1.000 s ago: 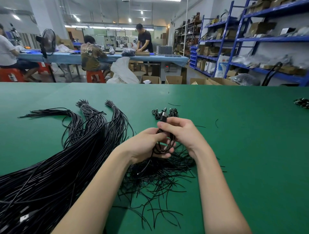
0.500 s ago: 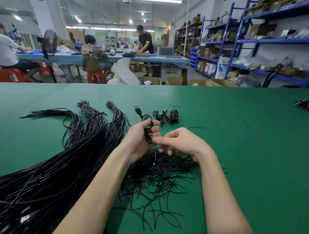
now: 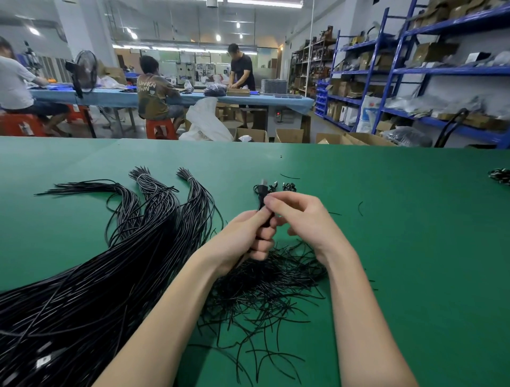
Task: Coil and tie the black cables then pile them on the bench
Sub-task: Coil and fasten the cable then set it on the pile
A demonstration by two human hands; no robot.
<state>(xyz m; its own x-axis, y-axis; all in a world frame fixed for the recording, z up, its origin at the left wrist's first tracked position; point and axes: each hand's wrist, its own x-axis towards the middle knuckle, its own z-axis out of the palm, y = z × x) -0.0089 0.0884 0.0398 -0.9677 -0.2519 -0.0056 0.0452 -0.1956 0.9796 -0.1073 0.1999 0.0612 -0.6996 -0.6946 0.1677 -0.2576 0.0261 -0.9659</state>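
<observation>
Fingers (image 3: 265, 218) (both hands) grip cable (image 3: 262, 193).

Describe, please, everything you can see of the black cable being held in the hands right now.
The coiled cable is thin, black and looks rubber-sheathed. Most of it is hidden inside the left hand, whose curled fingers grip the bundle. A plug end sticks up above the fist, tilted away. The right hand pinches it near the top. It is held above the green bench, over a heap of loose black ties.

Blue shelving (image 3: 386, 69), ceiling strip lights (image 3: 262, 3)
</observation>
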